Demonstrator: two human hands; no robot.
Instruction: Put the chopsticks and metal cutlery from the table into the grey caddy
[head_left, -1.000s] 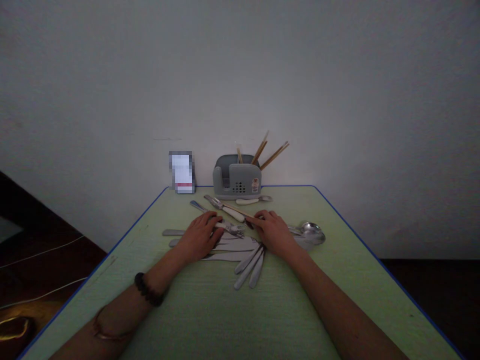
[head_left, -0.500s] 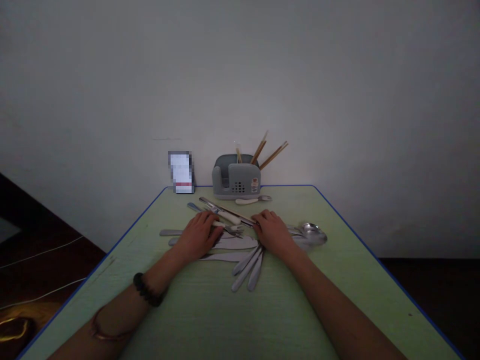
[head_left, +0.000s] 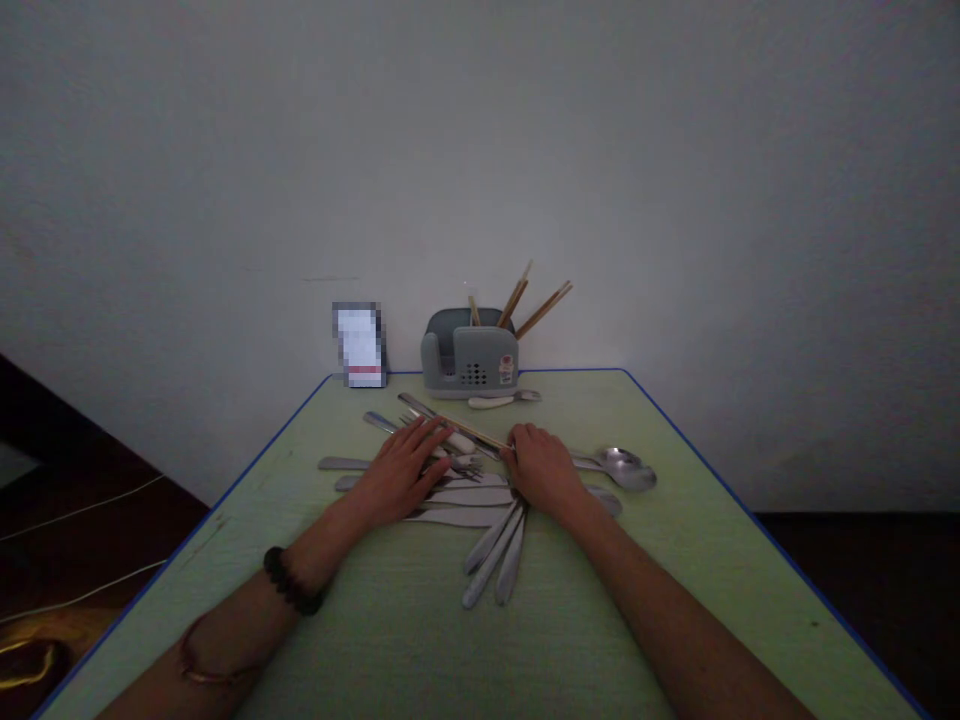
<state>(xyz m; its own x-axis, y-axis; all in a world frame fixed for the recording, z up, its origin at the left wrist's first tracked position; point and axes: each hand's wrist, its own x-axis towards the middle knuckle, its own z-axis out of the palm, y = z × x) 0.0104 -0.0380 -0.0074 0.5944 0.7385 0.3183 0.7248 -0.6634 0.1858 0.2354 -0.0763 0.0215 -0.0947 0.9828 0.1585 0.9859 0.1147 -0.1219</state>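
Observation:
My left hand (head_left: 405, 470) lies palm down with its fingers spread over a cluster of forks (head_left: 471, 464). One white-handled piece (head_left: 459, 440) shows just beyond its fingertips. My right hand (head_left: 544, 470) is curled, and the end of a thin chopstick (head_left: 480, 432) runs in under its fingers. Below the right palm, several metal handles (head_left: 495, 560) fan toward me. Spoons (head_left: 626, 468) stick out to its right. Several table knives (head_left: 465, 496) lie side by side between and under the hands. The palms hide part of the cutlery.
A grey cutlery holder (head_left: 480, 355) with several chopsticks (head_left: 544, 310) stands at the back, by the wall. In front of it lies a white-handled fork (head_left: 502, 400). A phone (head_left: 361, 345) leans on the wall at left. Blue edging (head_left: 697, 452) borders the green table.
My left fingers have spread wider and shifted over the forks. The fanned handles under my right hand have slid toward me, and the spoons on the right have shifted slightly.

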